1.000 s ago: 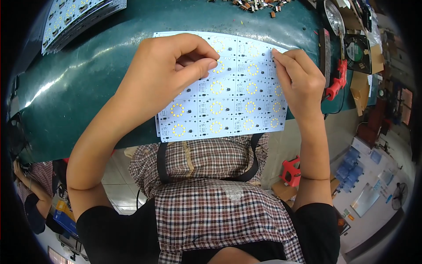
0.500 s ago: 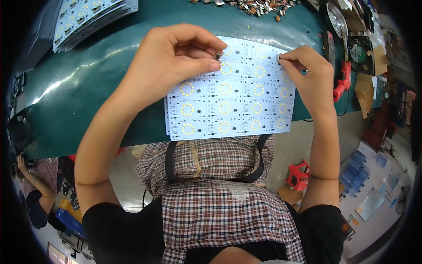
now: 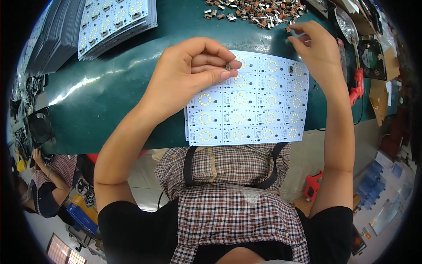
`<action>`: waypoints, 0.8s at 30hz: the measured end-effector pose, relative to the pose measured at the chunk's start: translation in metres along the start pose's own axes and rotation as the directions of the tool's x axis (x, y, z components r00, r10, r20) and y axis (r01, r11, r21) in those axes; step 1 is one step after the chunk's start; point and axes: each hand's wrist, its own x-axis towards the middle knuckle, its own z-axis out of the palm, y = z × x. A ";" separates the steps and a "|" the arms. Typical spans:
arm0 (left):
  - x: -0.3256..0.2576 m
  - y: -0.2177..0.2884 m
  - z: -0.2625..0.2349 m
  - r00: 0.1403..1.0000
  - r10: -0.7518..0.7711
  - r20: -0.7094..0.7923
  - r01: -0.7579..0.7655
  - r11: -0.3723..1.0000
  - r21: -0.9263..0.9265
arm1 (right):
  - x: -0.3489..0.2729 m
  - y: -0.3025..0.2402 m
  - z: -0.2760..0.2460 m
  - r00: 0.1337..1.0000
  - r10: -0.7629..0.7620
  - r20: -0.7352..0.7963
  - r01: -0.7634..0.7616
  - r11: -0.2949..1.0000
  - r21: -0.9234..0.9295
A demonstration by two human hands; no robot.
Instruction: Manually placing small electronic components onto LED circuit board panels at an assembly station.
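Green worktop (image 3: 114, 92) carries our white LED panel board (image 3: 255, 105); over it, left hand (image 3: 184, 79) pinches a small dark component (image 3: 228, 66), right hand (image 3: 316, 48) pinches another (image 3: 289, 30) beyond its far edge.

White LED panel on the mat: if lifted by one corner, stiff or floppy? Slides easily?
The panel lies flat, thin and wide, so it probably flexes a little but holds shape. Its near edge overhangs the mat, so a push could likely slide it off. Scored into small squares; may snap if bent.

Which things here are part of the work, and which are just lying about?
In use:
left hand pinching a small part
right hand
white panel
parts pile

Lying about:
panel stack
fan
red tool
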 end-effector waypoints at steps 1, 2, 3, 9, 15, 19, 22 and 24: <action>-0.001 -0.001 -0.001 1.000 -0.005 -0.009 0.005 1.000 -0.018 | 0.005 0.002 0.008 1.000 -0.021 0.020 0.023 0.994 -0.108; -0.002 -0.001 -0.001 1.000 -0.011 -0.018 0.011 0.999 -0.037 | 0.009 0.002 0.013 1.000 -0.020 0.014 0.022 0.995 -0.100; -0.002 0.000 -0.002 1.000 -0.014 -0.018 0.013 1.000 -0.027 | 0.012 0.000 0.018 1.000 -0.019 0.005 0.020 0.992 -0.123; -0.010 0.006 -0.007 0.995 -0.047 -0.089 0.055 0.995 0.084 | 0.021 0.002 0.028 0.999 -0.031 -0.030 0.028 0.994 -0.106; -0.018 0.000 -0.022 0.986 0.001 -0.165 0.011 0.997 0.071 | 0.018 0.007 0.017 0.998 0.042 0.046 -0.043 0.999 0.026; -0.019 0.006 -0.029 0.982 -0.058 -0.180 0.070 0.996 0.057 | 0.017 0.024 0.012 0.982 0.101 0.162 -0.137 0.963 0.231; -0.018 0.005 -0.033 0.983 -0.064 -0.174 0.075 0.996 0.055 | 0.014 0.040 0.009 0.970 0.115 0.213 -0.200 0.879 0.434; -0.019 0.005 -0.033 0.981 -0.058 -0.188 0.073 0.995 0.074 | 0.011 0.042 0.006 0.963 0.133 0.235 -0.241 0.814 0.529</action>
